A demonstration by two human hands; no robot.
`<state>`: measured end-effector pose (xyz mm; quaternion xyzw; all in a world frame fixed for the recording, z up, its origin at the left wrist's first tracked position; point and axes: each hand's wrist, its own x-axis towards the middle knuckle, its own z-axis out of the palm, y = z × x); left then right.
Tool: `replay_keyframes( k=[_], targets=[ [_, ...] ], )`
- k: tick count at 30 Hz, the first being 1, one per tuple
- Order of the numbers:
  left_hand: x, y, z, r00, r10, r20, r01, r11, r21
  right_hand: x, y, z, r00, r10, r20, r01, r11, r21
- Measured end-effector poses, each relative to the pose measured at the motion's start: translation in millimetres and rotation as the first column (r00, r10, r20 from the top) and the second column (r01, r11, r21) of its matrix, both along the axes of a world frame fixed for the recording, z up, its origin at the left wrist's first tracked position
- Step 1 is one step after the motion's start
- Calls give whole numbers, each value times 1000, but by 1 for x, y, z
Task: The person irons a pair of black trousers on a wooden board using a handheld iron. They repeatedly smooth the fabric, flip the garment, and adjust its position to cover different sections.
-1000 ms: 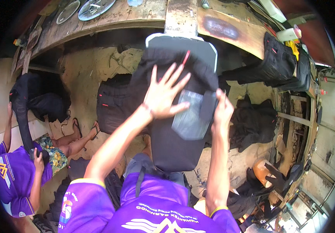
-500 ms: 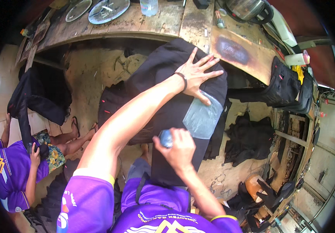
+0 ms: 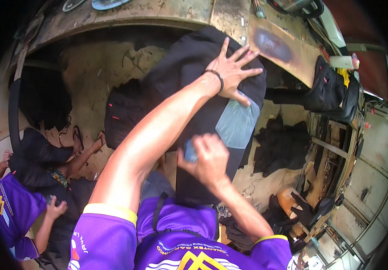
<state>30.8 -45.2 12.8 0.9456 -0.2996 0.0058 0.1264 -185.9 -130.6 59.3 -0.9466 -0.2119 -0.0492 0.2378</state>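
A black garment (image 3: 198,99) lies spread in front of me, its far end against the wooden table. My left hand (image 3: 235,74) rests on its upper part, fingers spread wide and palm down. Just below the thumb is a shiny grey-blue patch (image 3: 238,123), flat on the dark cloth. Nearer to me, my right hand (image 3: 208,157) is closed over the garment, gripping a small bluish object (image 3: 190,152). Most of that object is hidden by the fingers, so its kind cannot be made out.
The wooden table (image 3: 176,13) runs across the far side, with a scorched board (image 3: 270,45) at its right. Folded black garments (image 3: 326,92) hang at the right edge; a black cloth pile (image 3: 281,146) lies on the floor. At left a person (image 3: 18,202) handles dark cloth.
My view has shifted a little. My left hand stays flat on the garment, and my right hand keeps its grip on the bluish object. The co-worker at left has lowered the dark cloth.
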Motion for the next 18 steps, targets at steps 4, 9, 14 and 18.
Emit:
replay_keyframes(
  k=[4, 9, 14, 18],
  targets=[
    [-5, -4, -4, 997, 48, 67, -49, 999, 14, -7, 0, -12, 987, -87, 134, 95, 994, -55],
    [-3, -2, -2, 998, 48, 51, -50, 998, 31, -62, -11, 11, 982, 180, -62, -174, 980, 100],
    [-6, -8, -6, 993, 81, 91, -85, 996, 41, -9, -26, 8, 997, -64, 40, 67, 994, -90],
    [-4, -11, -15, 993, 85, 78, -88, 995, 41, -88, -36, -7, 996, -13, -85, 10, 999, -36]
  ],
)
